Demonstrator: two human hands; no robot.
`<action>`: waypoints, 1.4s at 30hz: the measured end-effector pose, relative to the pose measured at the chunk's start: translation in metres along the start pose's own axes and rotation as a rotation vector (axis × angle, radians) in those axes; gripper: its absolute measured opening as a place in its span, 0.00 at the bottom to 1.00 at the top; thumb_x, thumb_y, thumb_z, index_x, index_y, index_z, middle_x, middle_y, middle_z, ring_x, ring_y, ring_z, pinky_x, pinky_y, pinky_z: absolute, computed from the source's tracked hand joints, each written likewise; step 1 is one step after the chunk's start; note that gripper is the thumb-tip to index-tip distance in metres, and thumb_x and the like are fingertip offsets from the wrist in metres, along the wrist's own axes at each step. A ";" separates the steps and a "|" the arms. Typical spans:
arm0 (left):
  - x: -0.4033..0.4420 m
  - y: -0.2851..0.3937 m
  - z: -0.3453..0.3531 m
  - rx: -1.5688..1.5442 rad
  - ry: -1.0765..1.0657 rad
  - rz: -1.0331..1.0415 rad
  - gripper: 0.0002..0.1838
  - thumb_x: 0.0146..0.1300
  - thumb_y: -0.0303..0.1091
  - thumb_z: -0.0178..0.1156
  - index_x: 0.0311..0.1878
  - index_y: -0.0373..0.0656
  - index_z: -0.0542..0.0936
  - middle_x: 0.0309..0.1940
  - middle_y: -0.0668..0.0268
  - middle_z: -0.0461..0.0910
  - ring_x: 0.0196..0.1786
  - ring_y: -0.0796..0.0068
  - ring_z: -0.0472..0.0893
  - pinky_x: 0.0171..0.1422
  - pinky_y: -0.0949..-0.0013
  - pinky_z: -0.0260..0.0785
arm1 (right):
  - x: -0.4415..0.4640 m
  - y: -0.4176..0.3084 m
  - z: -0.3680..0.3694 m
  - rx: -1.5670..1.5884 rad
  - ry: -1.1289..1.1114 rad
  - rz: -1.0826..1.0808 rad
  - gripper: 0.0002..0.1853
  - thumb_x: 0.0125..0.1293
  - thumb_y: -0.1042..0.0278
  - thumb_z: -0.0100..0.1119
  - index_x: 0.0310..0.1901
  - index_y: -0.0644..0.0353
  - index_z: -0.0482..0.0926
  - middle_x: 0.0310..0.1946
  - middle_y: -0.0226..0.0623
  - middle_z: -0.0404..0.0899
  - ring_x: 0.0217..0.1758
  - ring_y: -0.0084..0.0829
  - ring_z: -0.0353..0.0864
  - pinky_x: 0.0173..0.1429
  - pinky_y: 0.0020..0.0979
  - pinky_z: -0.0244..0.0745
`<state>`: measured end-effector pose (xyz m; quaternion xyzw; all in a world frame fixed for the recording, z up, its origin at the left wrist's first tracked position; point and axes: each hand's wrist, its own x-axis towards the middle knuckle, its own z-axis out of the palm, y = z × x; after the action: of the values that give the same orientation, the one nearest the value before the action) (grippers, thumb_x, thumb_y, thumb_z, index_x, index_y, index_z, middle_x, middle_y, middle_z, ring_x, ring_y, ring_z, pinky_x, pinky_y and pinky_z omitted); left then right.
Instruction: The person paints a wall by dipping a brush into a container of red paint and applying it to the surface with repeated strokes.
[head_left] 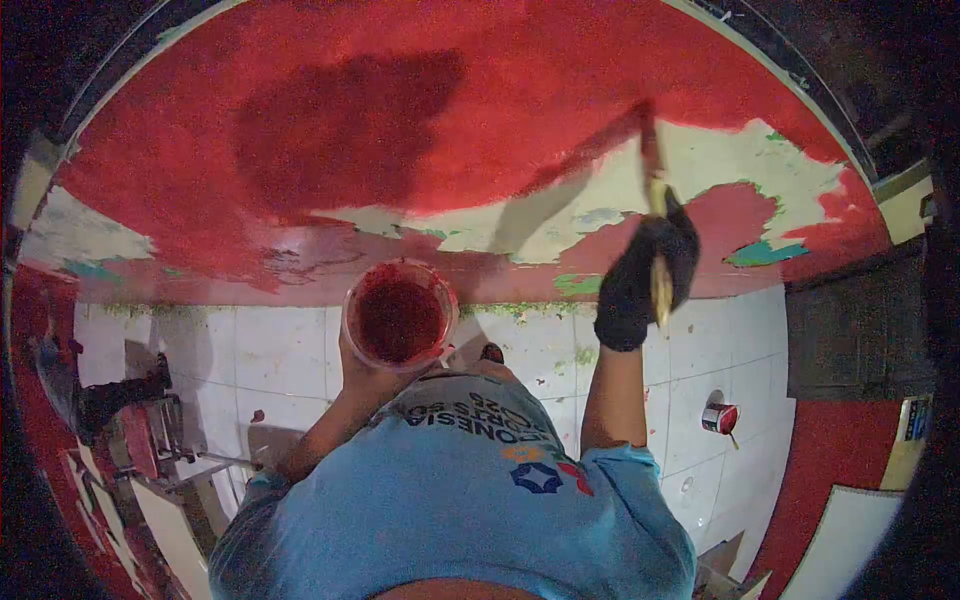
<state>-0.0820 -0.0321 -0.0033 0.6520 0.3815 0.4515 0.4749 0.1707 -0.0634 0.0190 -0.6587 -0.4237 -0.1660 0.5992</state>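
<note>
My left hand (365, 376) holds a clear plastic tub (452, 300) from beneath, in front of my chest; most of its fingers are hidden by the tub. Dark red paint (400, 315) fills the tub's inside. In a black glove, my right hand (650, 265) grips a paintbrush (657, 190) by its pale handle. The brush is blurred, and its red-coated tip points up at the wall (560, 80). Fresh bright red covers the upper wall, while cream, faded red and green patches show lower down. Whether the bristles touch the wall, I cannot tell.
A small paint can (717, 418) with a stick-like handle poking out stands on the white tiled floor (540, 325) at right. Another person's leg (115, 400) and metal-legged chairs (170, 430) are at left. A dark panel (850, 330) stands at far right.
</note>
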 end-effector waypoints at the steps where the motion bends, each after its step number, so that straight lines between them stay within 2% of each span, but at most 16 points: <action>1: 0.000 0.001 0.001 -0.020 0.023 -0.001 0.50 0.24 0.38 0.76 0.55 0.41 0.59 0.51 0.61 0.66 0.53 0.68 0.68 0.57 0.64 0.61 | 0.002 0.000 0.002 0.061 -0.037 0.019 0.09 0.58 0.74 0.50 0.40 0.67 0.73 0.38 0.40 0.75 0.40 0.32 0.72 0.48 0.30 0.66; 2: 0.000 0.000 0.000 -0.023 0.017 0.003 0.50 0.24 0.38 0.76 0.55 0.41 0.59 0.51 0.61 0.66 0.53 0.68 0.68 0.57 0.64 0.61 | 0.005 -0.012 -0.001 -0.179 -0.092 -0.243 0.09 0.58 0.72 0.51 0.39 0.66 0.73 0.38 0.40 0.75 0.39 0.32 0.73 0.47 0.30 0.66; 7: 0.002 -0.006 0.001 -0.136 -0.029 -0.012 0.50 0.24 0.37 0.76 0.55 0.41 0.59 0.51 0.61 0.66 0.53 0.69 0.68 0.57 0.65 0.61 | 0.006 -0.020 -0.006 0.124 -0.031 0.277 0.10 0.57 0.73 0.52 0.40 0.66 0.73 0.36 0.39 0.75 0.40 0.29 0.72 0.47 0.29 0.66; 9: -0.001 -0.006 -0.001 -0.068 -0.036 -0.019 0.49 0.24 0.37 0.76 0.55 0.41 0.60 0.51 0.61 0.66 0.53 0.69 0.68 0.56 0.65 0.62 | 0.025 -0.021 -0.007 0.050 0.159 -0.046 0.08 0.59 0.75 0.50 0.39 0.67 0.73 0.36 0.38 0.75 0.38 0.28 0.72 0.45 0.27 0.66; 14: -0.002 0.009 -0.002 0.017 -0.016 -0.063 0.53 0.25 0.47 0.75 0.56 0.40 0.56 0.51 0.62 0.66 0.54 0.67 0.68 0.60 0.64 0.58 | -0.011 -0.012 0.010 0.080 0.036 0.264 0.12 0.58 0.71 0.47 0.43 0.66 0.72 0.39 0.43 0.74 0.41 0.30 0.72 0.45 0.29 0.66; 15: -0.002 0.008 -0.002 0.043 0.005 -0.043 0.53 0.25 0.48 0.75 0.56 0.40 0.55 0.51 0.61 0.66 0.54 0.67 0.67 0.60 0.64 0.58 | -0.009 -0.012 0.013 -0.335 -0.069 -0.322 0.14 0.57 0.74 0.48 0.46 0.66 0.70 0.39 0.39 0.73 0.39 0.27 0.72 0.42 0.26 0.68; 16: -0.002 0.006 -0.003 0.070 0.024 -0.020 0.54 0.25 0.49 0.75 0.56 0.40 0.55 0.52 0.61 0.65 0.54 0.67 0.67 0.60 0.64 0.58 | -0.030 -0.024 0.027 0.133 -0.138 0.171 0.15 0.56 0.78 0.48 0.47 0.66 0.69 0.41 0.37 0.73 0.38 0.25 0.72 0.40 0.23 0.69; 19: -0.002 0.002 -0.006 0.001 0.011 -0.023 0.55 0.24 0.50 0.75 0.56 0.39 0.55 0.52 0.61 0.65 0.55 0.67 0.67 0.60 0.65 0.58 | -0.065 -0.021 0.043 0.578 -0.426 0.337 0.15 0.54 0.78 0.51 0.46 0.65 0.71 0.40 0.36 0.73 0.41 0.25 0.71 0.44 0.26 0.68; 21: -0.001 0.005 -0.007 0.068 0.012 -0.018 0.55 0.24 0.50 0.75 0.56 0.39 0.55 0.52 0.61 0.65 0.55 0.67 0.67 0.60 0.65 0.58 | -0.067 -0.026 0.045 0.443 -0.502 0.023 0.15 0.53 0.76 0.52 0.45 0.65 0.71 0.41 0.39 0.73 0.42 0.29 0.72 0.46 0.28 0.68; 23: -0.001 0.006 -0.007 0.129 0.007 -0.010 0.54 0.25 0.49 0.75 0.56 0.39 0.55 0.52 0.61 0.65 0.55 0.67 0.67 0.60 0.65 0.58 | -0.050 -0.015 0.052 0.231 -0.397 -0.185 0.11 0.52 0.83 0.51 0.39 0.64 0.75 0.41 0.42 0.74 0.41 0.33 0.74 0.45 0.30 0.69; 24: -0.001 0.004 -0.008 0.091 -0.022 -0.031 0.54 0.25 0.49 0.75 0.56 0.39 0.55 0.53 0.60 0.64 0.55 0.67 0.66 0.60 0.64 0.58 | -0.045 -0.019 0.048 0.397 -0.451 0.204 0.12 0.53 0.82 0.50 0.41 0.63 0.74 0.42 0.42 0.74 0.43 0.31 0.73 0.46 0.29 0.68; 25: 0.000 0.002 -0.009 0.054 -0.050 -0.052 0.54 0.26 0.48 0.75 0.57 0.40 0.55 0.53 0.60 0.64 0.56 0.67 0.66 0.60 0.64 0.58 | -0.046 0.003 0.047 0.226 -0.344 -0.050 0.13 0.55 0.80 0.48 0.44 0.63 0.73 0.42 0.40 0.74 0.45 0.30 0.72 0.48 0.28 0.66; 28: -0.002 -0.003 -0.010 -0.010 0.011 -0.012 0.54 0.26 0.46 0.75 0.57 0.40 0.54 0.54 0.59 0.63 0.57 0.67 0.65 0.61 0.64 0.57 | -0.025 0.005 0.022 0.391 -0.171 0.251 0.14 0.59 0.75 0.47 0.47 0.65 0.71 0.41 0.38 0.74 0.43 0.28 0.71 0.49 0.28 0.65; 31: -0.003 -0.001 -0.012 -0.015 0.031 -0.004 0.55 0.25 0.46 0.75 0.58 0.40 0.53 0.55 0.59 0.62 0.57 0.67 0.64 0.61 0.63 0.56 | 0.008 -0.024 0.000 -0.167 -0.018 -0.032 0.10 0.58 0.74 0.50 0.41 0.67 0.73 0.39 0.39 0.74 0.43 0.29 0.72 0.49 0.30 0.65; 34: -0.003 -0.007 -0.009 -0.038 0.034 0.003 0.56 0.25 0.45 0.76 0.58 0.40 0.53 0.55 0.59 0.61 0.57 0.66 0.64 0.62 0.64 0.56 | -0.002 -0.039 0.008 0.084 0.296 0.067 0.07 0.57 0.74 0.52 0.35 0.67 0.73 0.37 0.39 0.74 0.41 0.31 0.72 0.48 0.31 0.65; 42: 0.011 -0.002 0.004 -0.053 -0.018 0.011 0.47 0.26 0.37 0.75 0.54 0.41 0.60 0.51 0.61 0.67 0.54 0.69 0.67 0.58 0.65 0.60 | 0.000 -0.064 -0.030 0.098 -0.104 0.097 0.10 0.54 0.68 0.56 0.35 0.64 0.70 0.30 0.38 0.73 0.39 0.32 0.72 0.46 0.31 0.66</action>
<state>-0.0746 -0.0226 -0.0036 0.6454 0.3616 0.4583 0.4926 0.1305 -0.0962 0.0675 -0.6559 -0.4296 -0.0814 0.6153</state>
